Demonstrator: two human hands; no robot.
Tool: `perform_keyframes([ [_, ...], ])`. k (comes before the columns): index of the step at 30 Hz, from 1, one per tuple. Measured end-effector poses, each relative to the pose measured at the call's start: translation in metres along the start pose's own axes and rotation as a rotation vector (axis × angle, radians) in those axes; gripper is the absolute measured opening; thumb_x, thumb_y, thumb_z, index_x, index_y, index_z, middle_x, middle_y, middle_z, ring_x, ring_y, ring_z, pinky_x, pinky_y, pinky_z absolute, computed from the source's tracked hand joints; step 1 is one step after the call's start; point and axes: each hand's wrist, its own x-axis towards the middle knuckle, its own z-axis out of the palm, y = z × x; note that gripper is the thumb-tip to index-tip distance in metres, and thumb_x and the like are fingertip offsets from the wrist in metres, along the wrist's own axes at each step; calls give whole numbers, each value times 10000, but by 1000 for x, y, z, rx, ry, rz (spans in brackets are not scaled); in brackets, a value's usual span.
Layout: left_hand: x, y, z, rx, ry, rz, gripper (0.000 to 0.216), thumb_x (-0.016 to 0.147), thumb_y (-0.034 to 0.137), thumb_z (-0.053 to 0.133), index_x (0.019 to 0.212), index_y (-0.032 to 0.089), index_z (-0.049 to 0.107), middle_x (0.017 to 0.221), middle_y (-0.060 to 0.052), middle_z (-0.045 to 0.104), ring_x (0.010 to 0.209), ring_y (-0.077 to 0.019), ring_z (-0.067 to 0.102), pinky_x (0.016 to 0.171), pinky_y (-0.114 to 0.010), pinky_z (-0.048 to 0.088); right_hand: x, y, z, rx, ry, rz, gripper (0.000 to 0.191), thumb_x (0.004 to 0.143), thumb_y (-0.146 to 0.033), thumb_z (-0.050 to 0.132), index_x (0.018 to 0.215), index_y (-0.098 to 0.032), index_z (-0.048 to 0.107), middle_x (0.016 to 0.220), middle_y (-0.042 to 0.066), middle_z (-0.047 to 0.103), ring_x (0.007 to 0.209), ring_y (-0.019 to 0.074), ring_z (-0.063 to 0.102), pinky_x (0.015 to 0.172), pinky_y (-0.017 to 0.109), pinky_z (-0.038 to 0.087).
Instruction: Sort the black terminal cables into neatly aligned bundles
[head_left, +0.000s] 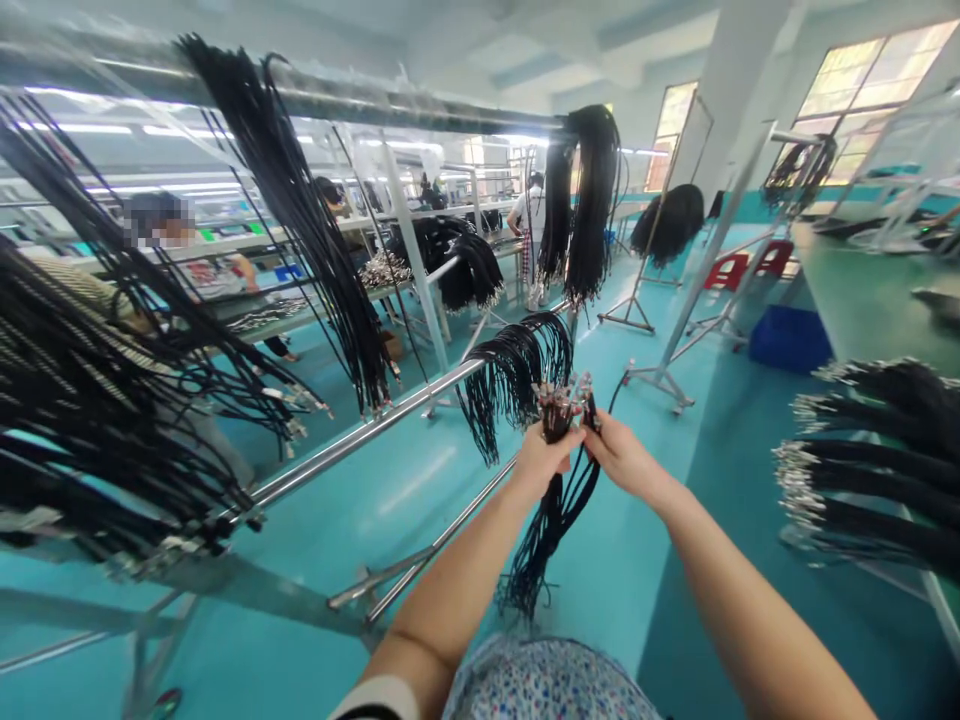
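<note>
Fingers of both hands closed round a cable bundle, held in mid-air.
Left hand and right hand grip just under its plug ends; these seem to be getting evened, which calls for a firm, level hold.

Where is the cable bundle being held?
Head view, centre: the bundle is gripped by the left hand and right hand, connector ends up, tails hanging down, just right of the rack rail.

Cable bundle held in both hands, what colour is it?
The cable bundle is black, with silvery metal tips on top; head view.
</note>
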Motion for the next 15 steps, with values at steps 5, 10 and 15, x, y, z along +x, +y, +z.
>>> perform_keyframes([
  [5, -7, -11, 1, 6, -37, 3, 451, 624, 464, 709, 881, 102, 630, 393, 77, 366, 347, -41, 322, 364, -189, 240, -11, 14, 3, -10, -147, -3, 33, 769, -216, 526, 752, -196, 546, 626, 4, 586, 557, 136, 503, 545, 259, 407],
  [10, -13, -13, 1, -1, 9, 36, 366, 622, 445, 715, 715, 102, 629, 402, 59, 372, 376, -42, 330, 388, -196, 268, -11, 15, 2, -35, -370, 1, 174, 843, -239, 429, 743, -187, 562, 657, 19, 616, 500, 120, 509, 499, 256, 427],
  [15, -5, -19, -9, -89, 127, 37, 372, 567, 434, 753, 673, 107, 609, 467, 45, 427, 409, -38, 352, 408, -191, 254, -2, 12, -3, -320, -369, -79, 269, 869, -273, 404, 672, -174, 558, 723, 55, 584, 619, 143, 530, 611, 290, 446],
])
